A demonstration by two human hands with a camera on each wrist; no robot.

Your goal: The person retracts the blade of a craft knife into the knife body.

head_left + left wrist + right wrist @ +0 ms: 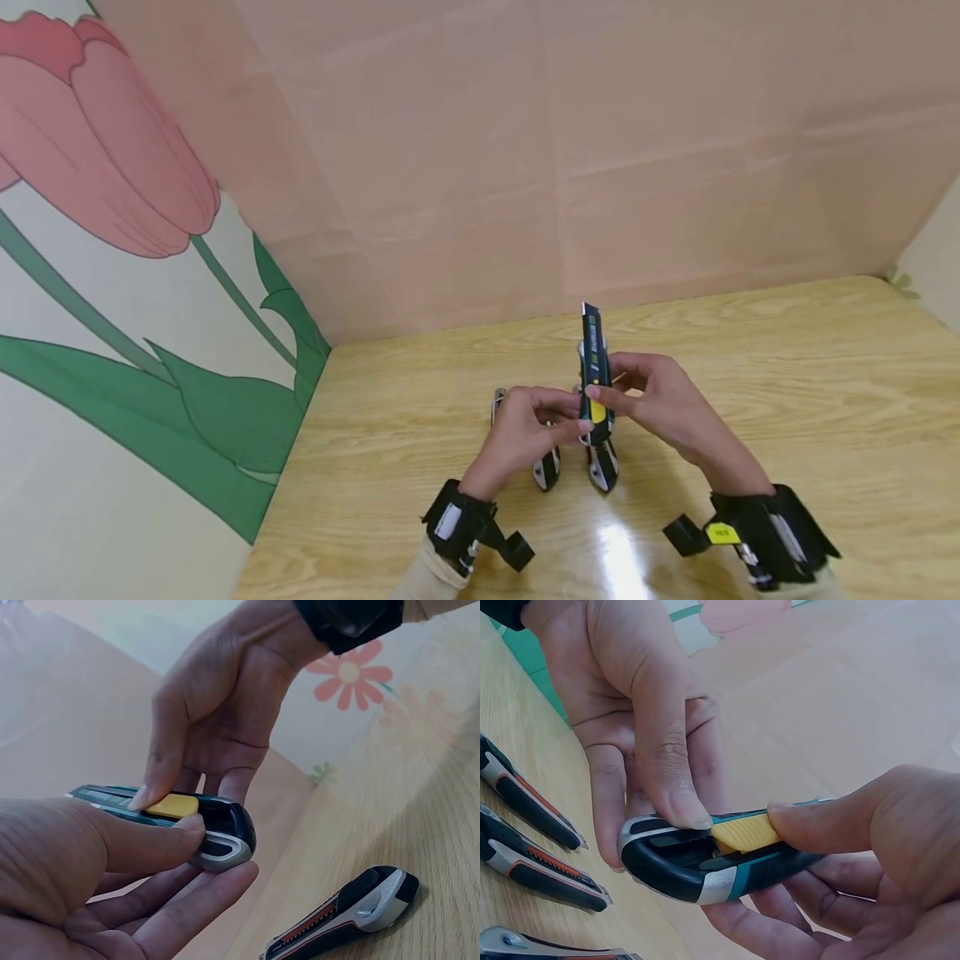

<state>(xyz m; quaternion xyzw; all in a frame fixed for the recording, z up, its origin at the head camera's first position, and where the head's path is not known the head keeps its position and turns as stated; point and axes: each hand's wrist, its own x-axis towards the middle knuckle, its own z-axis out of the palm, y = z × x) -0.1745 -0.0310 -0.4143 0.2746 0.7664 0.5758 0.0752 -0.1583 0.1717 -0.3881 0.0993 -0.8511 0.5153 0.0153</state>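
Observation:
Both hands hold a black and teal utility knife (594,358) above the table, its narrow front end pointing toward the back wall. The left hand (521,429) pinches the rounded rear end, thumb on top and fingers underneath. From the other side, the right hand (667,408) grips the body nearer the middle. The yellow slider (746,832) lies between the two thumbs, with the right thumb at its front end and the left thumb at its rear edge. Below, another utility knife (345,915), grey and black with orange trim, rests on the table.
Three grey and black utility knives lie on the wooden table (375,467), among them one knife (540,866) in the right wrist view's middle left. A pinkish sheet (450,167) hangs behind the table. A wall with a tulip picture (112,150) stands at left.

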